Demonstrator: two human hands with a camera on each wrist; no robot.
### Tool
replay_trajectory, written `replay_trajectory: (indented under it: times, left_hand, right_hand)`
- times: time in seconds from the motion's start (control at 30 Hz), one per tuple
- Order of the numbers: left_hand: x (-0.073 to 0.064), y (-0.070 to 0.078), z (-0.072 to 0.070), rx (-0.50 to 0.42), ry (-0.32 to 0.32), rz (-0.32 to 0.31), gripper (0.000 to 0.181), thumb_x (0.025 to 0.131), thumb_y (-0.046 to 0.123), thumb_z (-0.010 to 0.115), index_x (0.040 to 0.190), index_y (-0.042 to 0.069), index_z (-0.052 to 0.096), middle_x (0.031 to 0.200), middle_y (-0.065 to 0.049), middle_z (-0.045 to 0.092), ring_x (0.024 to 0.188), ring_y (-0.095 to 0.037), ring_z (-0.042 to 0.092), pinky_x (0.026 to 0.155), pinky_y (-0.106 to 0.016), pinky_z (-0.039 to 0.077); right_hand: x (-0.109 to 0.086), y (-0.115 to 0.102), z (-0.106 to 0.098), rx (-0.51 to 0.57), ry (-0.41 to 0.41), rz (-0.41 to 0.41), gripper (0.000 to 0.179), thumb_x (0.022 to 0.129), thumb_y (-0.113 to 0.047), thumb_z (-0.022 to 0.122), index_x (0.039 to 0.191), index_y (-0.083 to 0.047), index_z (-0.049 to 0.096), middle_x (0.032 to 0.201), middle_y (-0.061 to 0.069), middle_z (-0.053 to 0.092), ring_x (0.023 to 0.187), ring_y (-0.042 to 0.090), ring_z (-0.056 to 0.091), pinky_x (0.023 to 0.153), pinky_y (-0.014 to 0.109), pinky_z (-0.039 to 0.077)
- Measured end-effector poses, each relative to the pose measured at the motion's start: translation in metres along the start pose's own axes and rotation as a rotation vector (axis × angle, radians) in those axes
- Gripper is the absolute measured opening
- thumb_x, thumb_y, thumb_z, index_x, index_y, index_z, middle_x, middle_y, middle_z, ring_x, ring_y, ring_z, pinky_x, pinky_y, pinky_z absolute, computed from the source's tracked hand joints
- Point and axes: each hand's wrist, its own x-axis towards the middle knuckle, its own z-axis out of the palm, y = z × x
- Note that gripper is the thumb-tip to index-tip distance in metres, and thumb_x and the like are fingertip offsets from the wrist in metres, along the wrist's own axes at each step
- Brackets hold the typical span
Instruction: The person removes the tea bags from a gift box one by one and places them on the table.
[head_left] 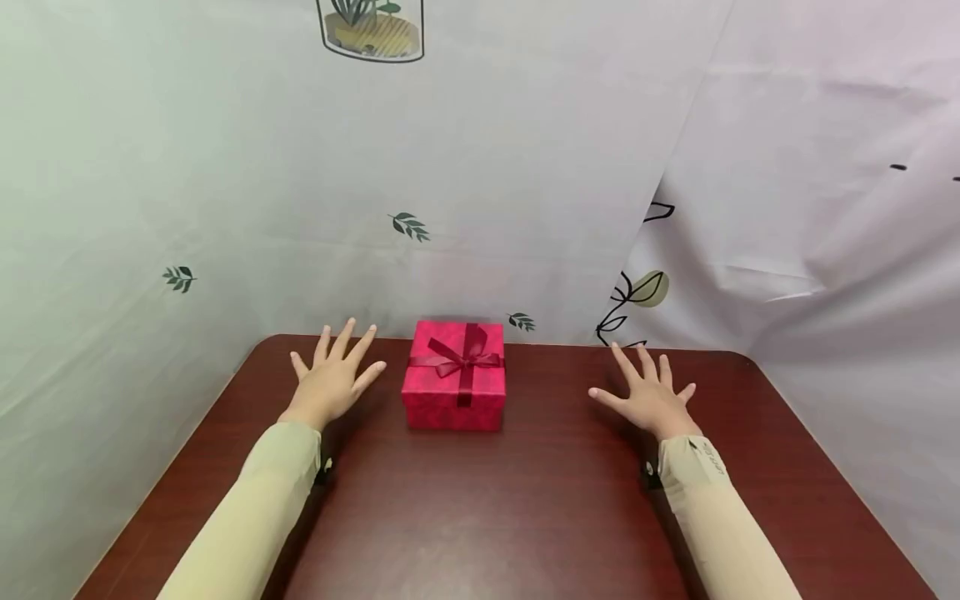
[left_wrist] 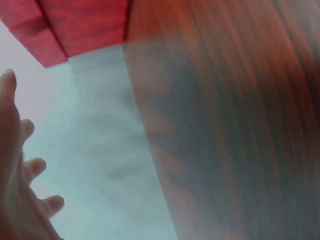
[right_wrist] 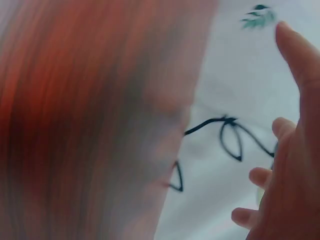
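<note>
A red gift box (head_left: 454, 410) with a dark red ribbon and bow (head_left: 467, 360) on its lid stands near the back edge of the table. To its left, my left hand (head_left: 330, 383) is spread with fingers straight and apart, holding nothing. My right hand (head_left: 651, 398) is spread in the same way, farther off on the box's right side. In the left wrist view, part of the box (left_wrist: 90, 27) shows beyond the thumb. Only table and backdrop lie in front of the right hand (right_wrist: 295, 160) in the right wrist view.
The dark red wooden table (head_left: 480, 517) has rounded back corners. Behind it hangs a pale cloth backdrop (head_left: 525, 167) printed with leaves and plants, creased on the right side. Light sleeves cover both forearms, and dark bands show under the wrists.
</note>
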Motion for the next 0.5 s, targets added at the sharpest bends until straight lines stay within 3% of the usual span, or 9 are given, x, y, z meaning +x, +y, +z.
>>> replay_trajectory:
  times: [0.17, 0.33, 0.43, 0.5]
  left_hand:
    - [-0.004, 0.015, 0.002, -0.056, 0.185, 0.07, 0.068, 0.105, 0.057, 0.041, 0.161, 0.02, 0.03, 0.166, -0.015, 0.025, 0.153, -0.042, 0.016, 0.112, -0.079, 0.004]
    - [-0.011, 0.035, 0.008, -0.226, 0.393, 0.114, 0.055, 0.107, 0.038, 0.049, 0.153, 0.008, 0.045, 0.156, -0.019, 0.042, 0.144, -0.041, 0.036, 0.115, -0.068, 0.022]
    - [-0.015, 0.045, 0.011, -0.371, 0.44, 0.125, 0.051, 0.108, 0.032, 0.048, 0.151, 0.005, 0.046, 0.152, -0.022, 0.044, 0.141, -0.041, 0.04, 0.114, -0.063, 0.029]
    - [-0.017, 0.05, 0.013, -0.467, 0.434, 0.126, 0.049, 0.108, 0.028, 0.048, 0.151, 0.004, 0.046, 0.152, -0.023, 0.044, 0.141, -0.04, 0.04, 0.114, -0.061, 0.031]
  right_hand:
    - [-0.005, -0.019, 0.007, 0.166, 0.07, -0.049, 0.095, 0.091, -0.068, 0.06, 0.164, -0.033, 0.01, 0.168, 0.021, 0.003, 0.15, 0.055, 0.0, 0.101, 0.088, 0.008]
    - [-0.006, -0.046, 0.02, 0.41, 0.179, -0.136, 0.079, 0.098, -0.049, 0.064, 0.16, -0.014, 0.03, 0.162, 0.024, 0.02, 0.147, 0.049, 0.022, 0.11, 0.072, 0.027]
    - [-0.005, -0.066, 0.026, 0.585, 0.215, -0.184, 0.07, 0.098, -0.037, 0.068, 0.154, -0.007, 0.04, 0.155, 0.025, 0.034, 0.14, 0.046, 0.039, 0.109, 0.063, 0.039]
    - [-0.003, -0.079, 0.031, 0.692, 0.211, -0.206, 0.066, 0.097, -0.031, 0.07, 0.152, -0.006, 0.044, 0.151, 0.024, 0.039, 0.135, 0.046, 0.047, 0.106, 0.059, 0.045]
